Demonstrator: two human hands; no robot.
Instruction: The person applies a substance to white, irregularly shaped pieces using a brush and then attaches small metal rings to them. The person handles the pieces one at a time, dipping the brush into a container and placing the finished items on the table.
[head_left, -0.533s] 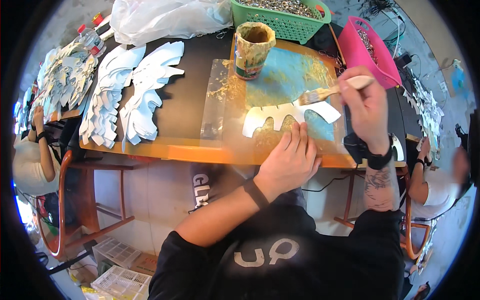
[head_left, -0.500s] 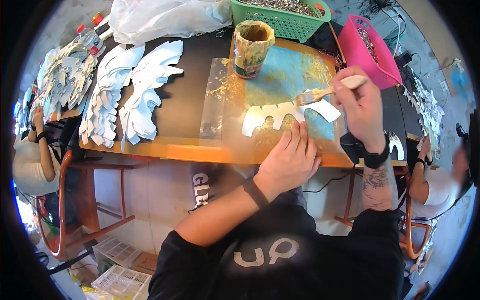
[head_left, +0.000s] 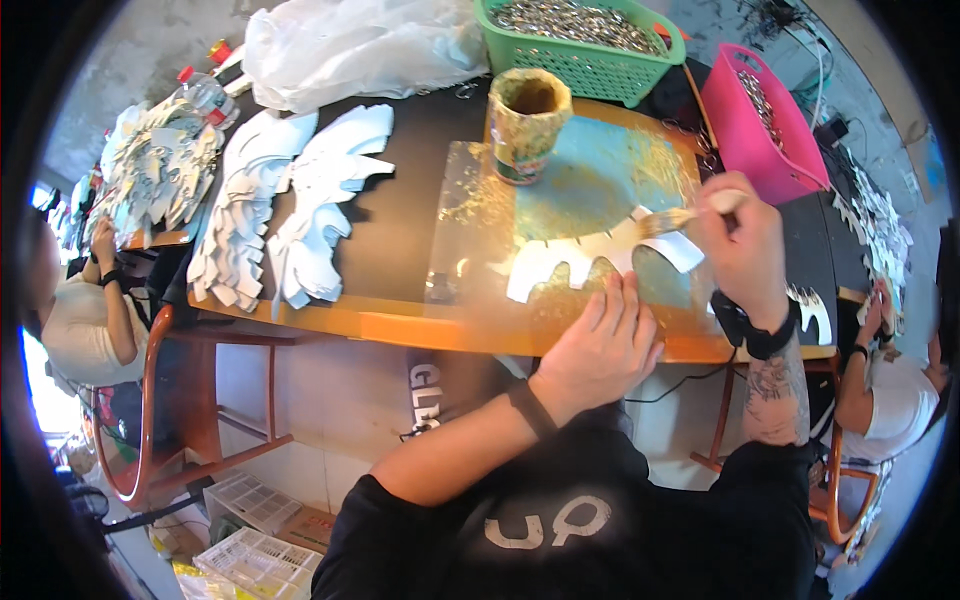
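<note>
Nearest the camera, the person's dark shirt (head_left: 560, 520) bore a pale printed emblem on the chest. Below the table edge, at lower left, 2 white lattice crates (head_left: 255, 545) sat on the floor; their contents could not be made out. A dark panel (head_left: 430, 395) with white lettering hung under the orange table (head_left: 400, 325) edge.

The left hand (head_left: 600, 345) lay flat, fingers spread and unclenched, pressing down the lower edge of a white cut-out shape (head_left: 590, 262). That cut-out rested on a clear plastic sheet (head_left: 470, 230) smeared with gold glitter, near the front edge of the table. The right hand (head_left: 740, 245) was closed around the handle of a paintbrush (head_left: 680, 218), whose bristles touched the cut-out's right end.

Left of the sheet, 2 stacks of white feather-shaped cut-outs (head_left: 290, 210) lay on the dark tabletop. Farther left, a heap of silvery cut-outs (head_left: 160, 165) sat beside a clear bottle with a red cap (head_left: 200, 90).

Beyond the sheet stood 1 glitter-crusted pot (head_left: 528, 120), open; its contents were too dark to tell. Behind it, a green basket (head_left: 590, 65) held small silvery metal pieces. A pink basket (head_left: 755, 130) to the right held similar pieces. A crumpled white plastic bag (head_left: 360, 45) lay at the far edge.

Other people sat at the far left (head_left: 75, 310) and far right (head_left: 890, 390).
</note>
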